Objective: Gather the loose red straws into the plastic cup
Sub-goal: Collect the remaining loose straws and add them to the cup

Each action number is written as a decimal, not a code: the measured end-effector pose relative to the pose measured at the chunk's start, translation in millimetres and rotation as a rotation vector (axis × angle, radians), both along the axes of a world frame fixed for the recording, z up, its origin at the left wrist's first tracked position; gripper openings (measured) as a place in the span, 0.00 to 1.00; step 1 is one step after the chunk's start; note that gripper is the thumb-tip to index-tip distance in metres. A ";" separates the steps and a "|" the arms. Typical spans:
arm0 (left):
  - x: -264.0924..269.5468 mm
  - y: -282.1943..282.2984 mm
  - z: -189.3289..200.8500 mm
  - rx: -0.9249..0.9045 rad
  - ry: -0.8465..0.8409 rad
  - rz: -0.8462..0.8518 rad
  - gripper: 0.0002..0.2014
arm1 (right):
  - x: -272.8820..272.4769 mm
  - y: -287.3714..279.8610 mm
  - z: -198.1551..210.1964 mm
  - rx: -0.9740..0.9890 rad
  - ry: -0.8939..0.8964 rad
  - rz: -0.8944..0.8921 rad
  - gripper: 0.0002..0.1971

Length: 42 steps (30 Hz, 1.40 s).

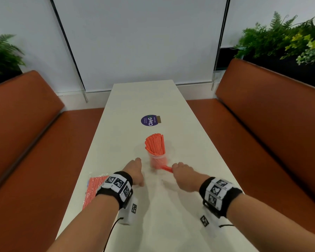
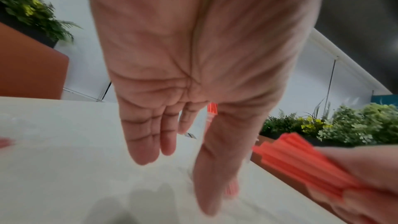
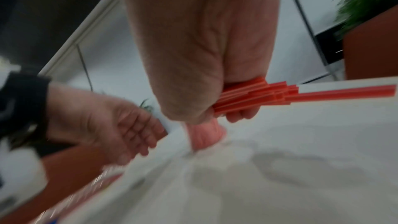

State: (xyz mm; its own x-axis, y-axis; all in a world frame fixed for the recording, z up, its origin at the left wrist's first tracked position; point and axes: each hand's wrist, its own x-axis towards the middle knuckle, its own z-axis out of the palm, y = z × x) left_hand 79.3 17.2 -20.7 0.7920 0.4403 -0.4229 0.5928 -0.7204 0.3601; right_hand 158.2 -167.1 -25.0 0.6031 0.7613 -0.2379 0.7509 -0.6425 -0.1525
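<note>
Right hand (image 1: 183,174) clamped round a small bundle of red straws (image 3: 258,95) just right of the plastic cup (image 1: 157,161), which stands mid-table (image 1: 171,99) already packed with straws; left hand (image 1: 135,171) fingers straight, empty, near the cup's left.

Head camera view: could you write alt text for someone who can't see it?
Seen from above, a right hand grips a small bunch of red straws beside a clear plastic cup already packed with straws on a long white table. The left hand hovers open nearby; a straw packet lies at the table's left edge.
</note>
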 end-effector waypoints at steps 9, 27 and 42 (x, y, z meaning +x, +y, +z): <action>36.2 -11.9 8.0 -0.411 -0.452 0.229 0.60 | 45.8 26.5 65.2 0.912 0.409 -0.200 0.04; 38.8 -21.3 -20.0 -0.621 -0.680 0.269 0.37 | 44.1 69.3 6.6 1.271 0.541 -0.284 0.11; 16.6 -30.7 -28.8 -0.601 -0.649 0.226 0.62 | 32.1 54.7 -8.3 0.801 0.222 0.061 0.53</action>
